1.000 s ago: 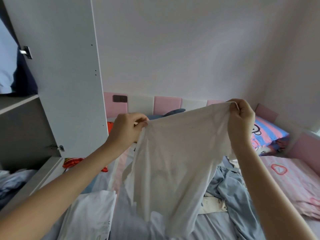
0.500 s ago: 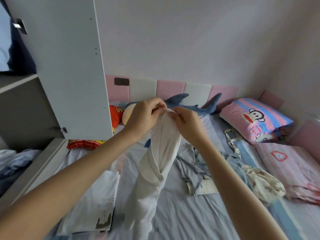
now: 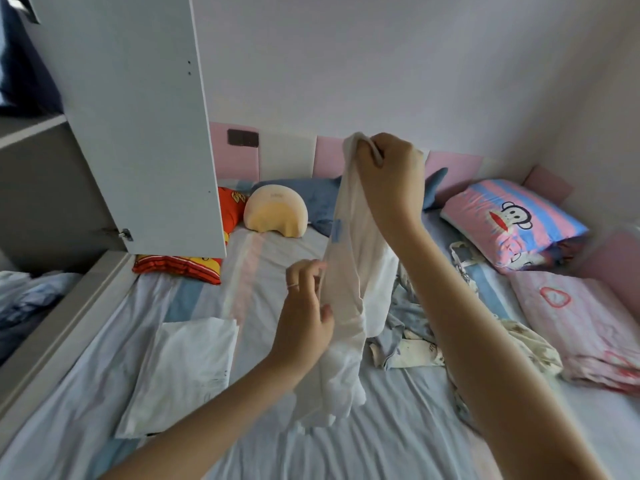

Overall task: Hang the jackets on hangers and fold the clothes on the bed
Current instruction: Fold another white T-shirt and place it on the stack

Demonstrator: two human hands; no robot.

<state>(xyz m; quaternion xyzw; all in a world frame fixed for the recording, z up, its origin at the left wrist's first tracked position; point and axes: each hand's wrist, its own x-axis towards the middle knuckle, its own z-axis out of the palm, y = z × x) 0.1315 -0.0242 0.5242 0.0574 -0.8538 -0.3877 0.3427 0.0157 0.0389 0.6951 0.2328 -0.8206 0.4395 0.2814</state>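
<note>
Hanging doubled lengthwise over the bed (image 3: 398, 441), the white garment (image 3: 346, 375) is gripped at its top by the right hand (image 3: 391, 174), whose fingers are curled tight round the bunched fabric, high in front of the pink headboard (image 3: 235, 161). Lower and to the left, the left hand (image 3: 304, 306), with a ring (image 3: 293, 286) on one finger, pinches the garment's left edge between curled fingers and thumb. The garment's bottom end touches the sheet near the middle of the bed, and a small blue tag (image 3: 337, 226) shows on its left edge. To the left on the sheet lies a folded white cloth (image 3: 183, 368), apart from the hanging piece. Just behind and right of the garment sits a rumpled pile (image 3: 412, 317) of blue clothes, partly hidden by the right forearm. An open wardrobe door (image 3: 131, 116) juts over the bed's far left corner, covering part of a red cushion (image 3: 180, 266). At the far end lie a yellow cushion (image 3: 275, 213), a blue shark toy (image 3: 318, 199) partly hidden by the garment, and a monkey pillow (image 3: 512, 220); a pink quilt (image 3: 581, 323) lies along the right side.
</note>
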